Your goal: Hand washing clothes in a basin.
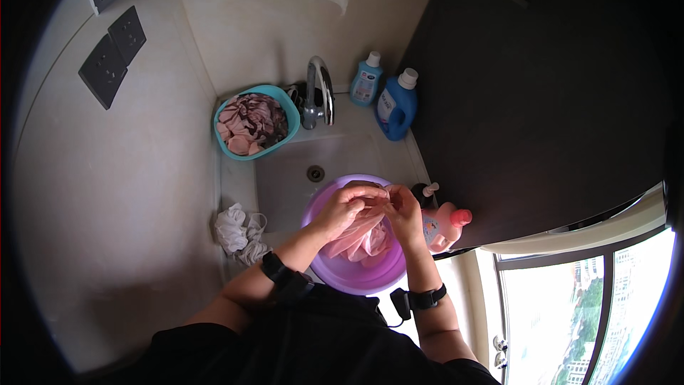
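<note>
A piece of pink cloth (358, 238) hangs from my two hands into a purple plastic basin (355, 280). My left hand (350, 206) grips the cloth's upper edge over the basin's far part. Close beside it, my right hand (402, 208) pinches the same edge, and the fingertips of both hands nearly meet. The cloth's lower folds lie inside the basin. My hands cover part of the cloth and of the basin's far rim.
Behind the basin are a sink (288, 192) and a chrome faucet (320, 91). A teal tub (256, 156) of clothes stands back left; white cloths (240, 235) lie left. Right are blue detergent bottles (395, 109) (366, 83), a pump bottle (425, 195) and a pink bottle (442, 230).
</note>
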Action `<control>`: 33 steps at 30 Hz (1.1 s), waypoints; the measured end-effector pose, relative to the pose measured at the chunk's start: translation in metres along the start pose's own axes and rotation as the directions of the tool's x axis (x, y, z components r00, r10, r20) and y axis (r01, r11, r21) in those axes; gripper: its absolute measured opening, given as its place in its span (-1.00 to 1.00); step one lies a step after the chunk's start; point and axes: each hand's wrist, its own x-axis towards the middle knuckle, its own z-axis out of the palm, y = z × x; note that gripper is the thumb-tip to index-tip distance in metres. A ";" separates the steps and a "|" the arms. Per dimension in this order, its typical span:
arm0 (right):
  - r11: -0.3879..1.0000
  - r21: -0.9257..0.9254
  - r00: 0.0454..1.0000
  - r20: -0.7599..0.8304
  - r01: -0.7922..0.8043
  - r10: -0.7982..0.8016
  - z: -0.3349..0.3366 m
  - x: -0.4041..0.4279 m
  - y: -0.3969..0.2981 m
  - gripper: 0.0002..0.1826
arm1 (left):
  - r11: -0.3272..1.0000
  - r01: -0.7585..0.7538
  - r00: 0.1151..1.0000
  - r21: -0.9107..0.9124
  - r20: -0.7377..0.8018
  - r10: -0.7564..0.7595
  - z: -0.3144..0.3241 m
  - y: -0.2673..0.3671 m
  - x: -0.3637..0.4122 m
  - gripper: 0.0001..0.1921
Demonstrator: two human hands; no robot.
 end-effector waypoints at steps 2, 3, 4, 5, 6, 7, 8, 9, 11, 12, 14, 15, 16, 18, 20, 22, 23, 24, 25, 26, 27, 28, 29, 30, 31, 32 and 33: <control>0.955 0.290 0.996 0.081 -0.058 0.036 -0.001 -0.001 -0.001 -0.82 | 0.973 -0.108 0.994 0.205 -0.001 0.111 -0.004 0.000 0.004 -0.69; 0.955 0.290 0.996 0.079 -0.059 0.038 -0.002 -0.002 -0.001 -0.82 | 0.973 -0.107 0.994 0.204 0.001 0.109 -0.001 0.002 0.003 -0.69; 0.922 0.374 0.993 0.097 -0.105 0.074 -0.002 -0.003 0.000 -0.84 | 0.901 -0.116 0.984 0.419 -0.078 0.163 0.003 0.005 0.001 -0.66; 0.878 0.454 0.987 0.121 -0.149 0.105 -0.002 -0.003 -0.001 -0.84 | 0.783 -0.099 0.961 0.614 -0.144 0.235 0.005 0.008 -0.001 -0.62; 0.878 0.454 0.987 0.121 -0.149 0.105 -0.003 -0.003 -0.002 -0.84 | 0.783 -0.099 0.961 0.614 -0.145 0.235 0.003 0.007 0.000 -0.62; 0.870 0.462 0.982 0.144 -0.173 0.119 -0.006 -0.004 -0.005 -0.85 | 0.697 -0.142 0.955 0.703 -0.088 0.283 -0.003 0.005 0.001 -0.60; 0.860 0.470 0.977 0.167 -0.198 0.133 -0.008 -0.005 -0.008 -0.85 | 0.599 -0.183 0.946 0.780 -0.026 0.322 -0.008 0.003 0.003 -0.59; 0.860 0.470 0.977 0.167 -0.198 0.134 -0.009 -0.006 -0.010 -0.85 | 0.517 -0.312 0.907 0.797 0.086 0.413 -0.010 0.003 0.004 -0.61; 0.850 0.482 0.969 0.214 -0.215 0.124 -0.010 -0.008 -0.014 -0.85 | 0.668 -0.264 0.951 0.695 0.073 0.300 -0.014 -0.002 0.006 -0.64; 0.849 0.482 0.969 0.213 -0.215 0.124 -0.011 -0.009 -0.017 -0.85 | 0.795 -0.193 0.980 0.575 0.078 0.182 -0.015 -0.003 0.007 -0.67; 0.860 0.463 0.970 0.207 -0.212 0.127 -0.011 -0.011 -0.020 -0.81 | 0.873 -0.102 0.993 0.477 0.000 0.116 -0.017 -0.007 0.008 -0.78; 0.860 0.464 0.970 0.207 -0.211 0.126 -0.011 -0.012 -0.018 -0.81 | 0.930 -0.105 0.992 0.353 -0.024 0.122 -0.021 -0.009 0.008 -0.82; 0.879 0.438 0.978 0.170 -0.185 0.121 -0.011 -0.011 -0.014 -0.82 | 0.969 -0.110 0.991 0.223 -0.049 0.124 -0.023 -0.011 0.008 -0.86; 0.897 0.412 0.985 0.128 -0.160 0.117 -0.011 -0.012 -0.011 -0.82 | 0.973 -0.132 0.988 0.191 -0.052 0.145 -0.014 -0.001 0.005 -0.92; 0.906 0.406 0.991 0.109 -0.119 0.081 -0.006 -0.013 -0.014 -0.84 | 0.991 -0.110 0.986 0.079 -0.119 0.119 -0.005 0.004 0.004 -0.91; 0.921 0.382 0.995 0.081 -0.078 0.051 0.000 -0.014 -0.015 -0.85 | 0.994 -0.092 0.983 0.065 -0.155 0.101 0.005 0.006 0.003 -0.86; 0.934 0.354 0.998 0.055 -0.039 0.021 0.004 -0.014 -0.015 -0.85 | 0.994 -0.094 0.968 0.047 -0.229 0.103 0.009 0.003 0.005 -0.81; 0.981 0.195 1.000 -0.012 0.006 -0.004 0.012 -0.014 -0.022 -0.84 | 0.995 -0.098 0.946 0.033 -0.308 0.104 0.013 0.000 0.006 -0.77; 0.982 -0.022 0.982 -0.002 0.187 -0.187 0.022 -0.017 -0.032 -0.84 | 0.996 -0.078 0.920 0.032 -0.383 0.084 0.017 -0.005 0.010 -0.71; 0.904 -0.237 0.933 0.039 0.356 -0.357 0.033 -0.020 -0.051 -0.84 | 0.993 0.053 0.930 -0.109 -0.357 -0.089 0.017 -0.009 0.013 -0.69; 0.771 -0.430 0.857 0.014 0.470 -0.515 0.043 -0.017 -0.047 -0.84 | 0.964 0.054 0.912 -0.259 -0.380 -0.153 0.020 -0.016 0.013 -0.68; 0.772 -0.431 0.858 0.009 0.467 -0.514 0.041 -0.009 -0.041 -0.84 | 0.914 0.048 0.893 -0.402 -0.392 -0.220 0.025 -0.023 0.013 -0.66; 0.755 -0.553 0.887 -0.060 0.352 -0.458 0.028 0.003 -0.032 -0.81 | 0.936 0.020 0.889 -0.352 -0.422 -0.178 0.040 -0.019 0.016 -0.65; 0.725 -0.647 0.905 -0.126 0.236 -0.406 0.023 0.012 -0.027 -0.79 | 0.955 -0.018 0.875 -0.297 -0.466 -0.128 0.051 -0.011 0.013 -0.64; 0.713 -0.664 0.899 -0.139 0.226 -0.414 0.021 0.015 -0.023 -0.74 | 0.969 0.004 0.894 -0.246 -0.433 -0.114 0.051 -0.010 0.014 -0.63; 0.714 -0.659 0.898 -0.131 0.238 -0.421 0.029 0.012 -0.031 -0.74 | 0.970 -0.007 0.891 -0.242 -0.441 -0.104 0.029 -0.033 0.020 -0.63; 0.659 -0.644 0.843 -0.039 0.389 -0.536 0.044 0.004 -0.045 -0.74 | 0.822 -0.095 0.992 -0.562 -0.124 0.030 -0.010 -0.072 0.029 -0.62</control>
